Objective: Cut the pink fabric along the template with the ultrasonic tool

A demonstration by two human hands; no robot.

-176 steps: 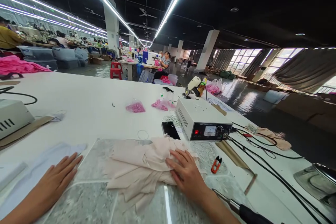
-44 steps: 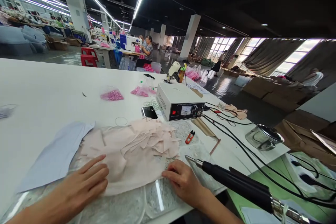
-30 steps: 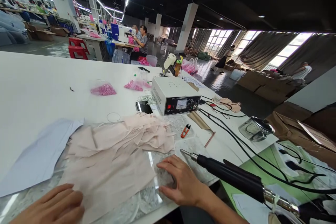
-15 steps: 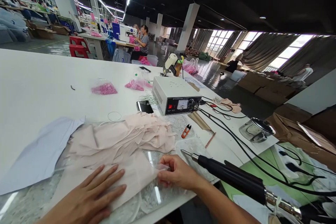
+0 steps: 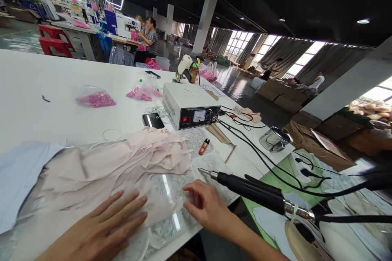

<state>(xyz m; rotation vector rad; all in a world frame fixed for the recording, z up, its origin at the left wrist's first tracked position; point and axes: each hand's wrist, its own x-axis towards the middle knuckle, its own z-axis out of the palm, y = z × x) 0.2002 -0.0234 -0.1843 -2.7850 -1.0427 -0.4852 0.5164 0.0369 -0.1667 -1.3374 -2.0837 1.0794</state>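
Observation:
My left hand (image 5: 113,222) lies flat with fingers spread on a thin pale pink fabric piece (image 5: 157,206) near the table's front edge. Just right of that piece's tip, my right hand (image 5: 205,206) has thumb and forefinger apart, with nothing visible between them. Behind both hands is a rumpled pile of pale pink fabric (image 5: 122,155). The black pen-like tool (image 5: 251,191) with a metal tip points left, beyond my right hand. Orange thread snips (image 5: 203,146) rest beside the pile.
A white control box (image 5: 191,104) with cables stands behind the pile, a phone (image 5: 153,120) at its left. Bags of pink pieces (image 5: 96,98) lie farther left. White fabric (image 5: 24,171) is at the left, a glass pot (image 5: 275,138) at the right. A person (image 5: 150,40) sits beyond the table.
The view has turned right. My right hand's thumb and forefinger, earlier pinching the pink fabric's edge, are now apart. My left hand still lies on the fabric.

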